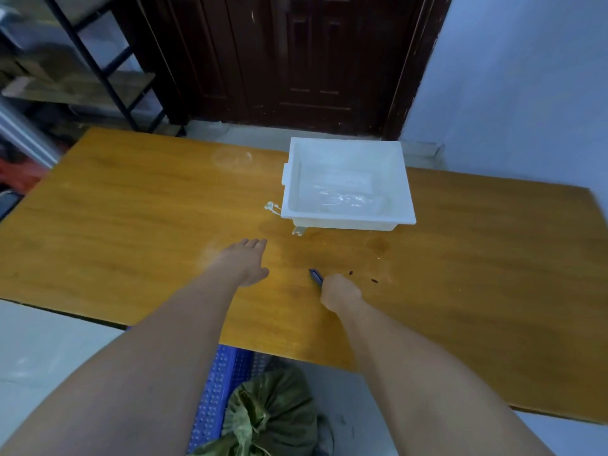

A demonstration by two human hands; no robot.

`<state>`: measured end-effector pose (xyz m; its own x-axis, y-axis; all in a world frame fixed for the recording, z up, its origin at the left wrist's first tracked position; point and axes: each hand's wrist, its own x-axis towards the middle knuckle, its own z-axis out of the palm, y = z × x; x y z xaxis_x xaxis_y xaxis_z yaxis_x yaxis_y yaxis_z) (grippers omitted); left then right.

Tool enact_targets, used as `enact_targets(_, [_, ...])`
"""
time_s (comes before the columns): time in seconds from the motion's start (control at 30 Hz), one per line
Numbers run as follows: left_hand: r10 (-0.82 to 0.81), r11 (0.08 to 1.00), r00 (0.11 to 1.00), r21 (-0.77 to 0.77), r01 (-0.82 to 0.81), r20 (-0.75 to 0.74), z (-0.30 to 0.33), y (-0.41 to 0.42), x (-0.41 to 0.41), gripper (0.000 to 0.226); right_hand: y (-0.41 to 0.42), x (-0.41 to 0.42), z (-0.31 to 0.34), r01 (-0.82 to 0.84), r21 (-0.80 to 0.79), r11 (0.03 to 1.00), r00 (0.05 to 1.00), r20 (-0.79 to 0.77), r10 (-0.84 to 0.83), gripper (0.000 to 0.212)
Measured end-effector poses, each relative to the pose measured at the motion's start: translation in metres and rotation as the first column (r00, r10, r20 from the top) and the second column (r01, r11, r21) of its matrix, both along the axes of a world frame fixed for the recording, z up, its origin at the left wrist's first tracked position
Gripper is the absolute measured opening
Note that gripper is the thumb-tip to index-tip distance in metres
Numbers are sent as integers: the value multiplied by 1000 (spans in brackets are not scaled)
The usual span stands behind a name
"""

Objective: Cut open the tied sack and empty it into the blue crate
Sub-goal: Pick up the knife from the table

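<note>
Step in hand: tool pickup. Counter (131, 225) lies under both hands. Blue crate (217, 383) and tied sack (273, 406) sit on the floor below the wrists — sack uncut. Left hand (245, 263) flat, empty. Right hand (340, 291) gripping cutter (315, 276). Next — bring blade down to the knot.

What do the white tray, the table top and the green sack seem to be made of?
White tray: likely moulded plastic, smooth and slightly glossy, with thin walls and a rolled rim.
Table top: wood or wood-look laminate, with orange grain lines and a soft sheen.
Green sack: probably woven fabric or plastic weave; it is matte, creased and gathered at the tie.
</note>
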<state>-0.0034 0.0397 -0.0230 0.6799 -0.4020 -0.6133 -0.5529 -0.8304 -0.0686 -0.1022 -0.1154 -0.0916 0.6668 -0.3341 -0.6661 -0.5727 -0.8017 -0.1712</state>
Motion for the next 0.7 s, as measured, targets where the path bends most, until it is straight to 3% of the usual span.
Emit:
enact_targets(0.3, [-72, 994, 986, -76, 84, 152, 75, 12, -14, 73, -7, 4, 94, 168, -12, 986, 966, 200, -162, 11])
enact_targets(0.37, [-86, 990, 978, -97, 106, 189, 96, 19, -17, 73, -3, -1, 121, 241, 13, 970, 932, 277, -235, 27])
enact_targets(0.57, [-142, 972, 939, -134, 192, 313, 154, 53, -33, 73, 29, -24, 184, 463, 278, 842, 776, 333, -536, 18])
enact_targets(0.63, [-151, 961, 928, -170, 218, 340, 167, 66, -40, 74, 45, -35, 198, 497, 414, 763, 690, 344, -637, 6])
enact_targets(0.7, [-169, 952, 921, -185, 245, 350, 177, 78, -51, 74, 61, -51, 209, 503, 540, 675, 595, 350, -723, 9])
